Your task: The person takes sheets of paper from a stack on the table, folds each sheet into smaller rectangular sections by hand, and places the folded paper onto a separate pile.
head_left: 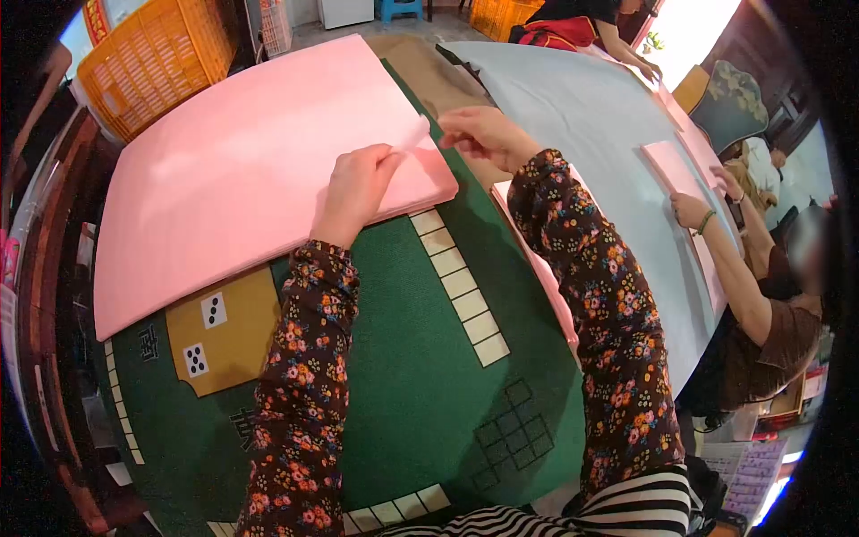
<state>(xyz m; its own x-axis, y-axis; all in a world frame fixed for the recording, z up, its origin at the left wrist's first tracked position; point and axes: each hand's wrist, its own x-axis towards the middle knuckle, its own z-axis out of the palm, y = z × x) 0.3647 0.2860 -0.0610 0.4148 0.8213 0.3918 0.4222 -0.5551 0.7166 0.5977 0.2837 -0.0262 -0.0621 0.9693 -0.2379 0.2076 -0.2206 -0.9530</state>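
Note:
A broad stack of pink paper sheets (242, 152) lies on the green table mat. My left hand (358, 183) is closed at the stack's near right part, thumb and fingers pinching the top sheet. From there the sheet's raised corner (413, 136) curls upward. Just right of that corner, my right hand (488, 136) hovers with fingers loosely bent and apart, slightly blurred. Nothing shows in it. Below my right forearm, a second pile of pink paper (540, 255) is partly hidden by the sleeve.
The green mat (394, 304) has printed tiles and dice. To the right stands a table with a light blue cover (582, 116), where a person's hands (691, 212) touch pink strips. Another person's hand (651, 72) is at the far end. An orange basket (148, 67) stands back left.

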